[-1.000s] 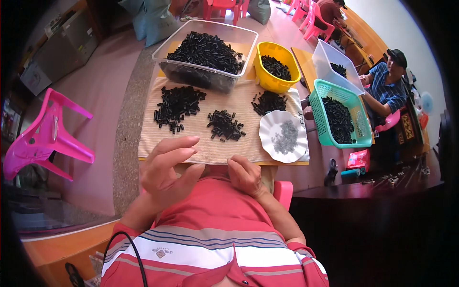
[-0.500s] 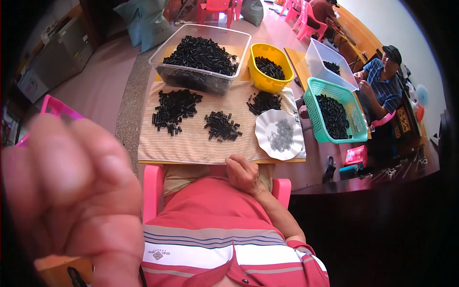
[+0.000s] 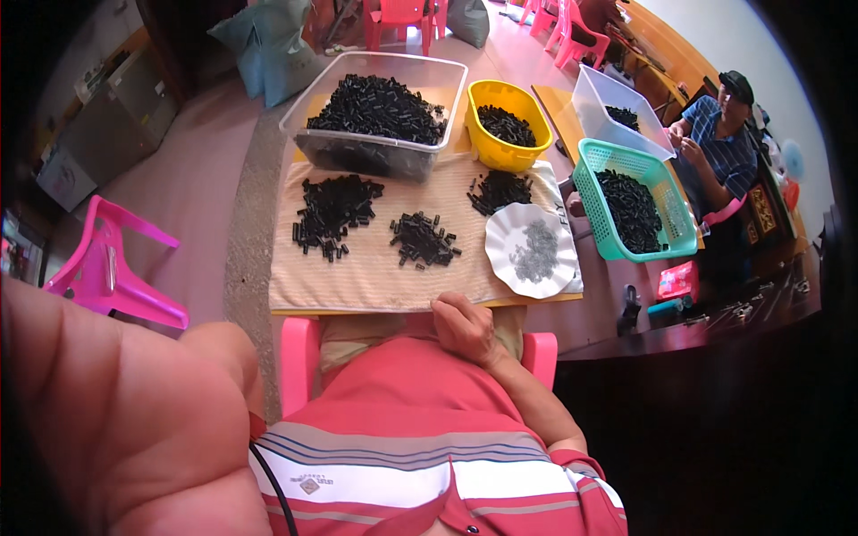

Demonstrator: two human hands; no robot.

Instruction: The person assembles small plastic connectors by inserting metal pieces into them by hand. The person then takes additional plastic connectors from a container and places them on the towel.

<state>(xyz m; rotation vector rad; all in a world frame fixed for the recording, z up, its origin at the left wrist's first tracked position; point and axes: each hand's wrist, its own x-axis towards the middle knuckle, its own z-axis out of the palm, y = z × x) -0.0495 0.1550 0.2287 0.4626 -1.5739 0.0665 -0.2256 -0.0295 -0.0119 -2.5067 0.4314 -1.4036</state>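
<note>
My left hand (image 3: pixel 134 429) looms large at the left, close to the camera, its palm side showing and its fingers mostly cut off. What it touches, if anything, I cannot see. My right hand (image 3: pixel 465 330) rests at my lap by the table's near edge, its fingers curled in and nothing showing in them. Just beyond it, a white scalloped plate (image 3: pixel 505 241) holds small clear pieces (image 3: pixel 538 252). Short black tubes lie on the striped towel in three heaps: a left heap (image 3: pixel 335 214), a middle heap (image 3: pixel 424 239) and a right heap (image 3: pixel 500 191).
Behind the heaps stand a clear bin (image 3: pixel 375 170) and a yellow basin (image 3: pixel 505 159), both with black tubes. A turquoise basket (image 3: pixel 617 241) and another clear bin (image 3: pixel 617 98) stand to the right, near a seated person (image 3: pixel 722 152). A pink stool (image 3: pixel 112 259) stands left.
My left hand has come lower and closer to the camera, uncovering the pink stool. The view has shifted slightly; my right hand stays at my lap.
</note>
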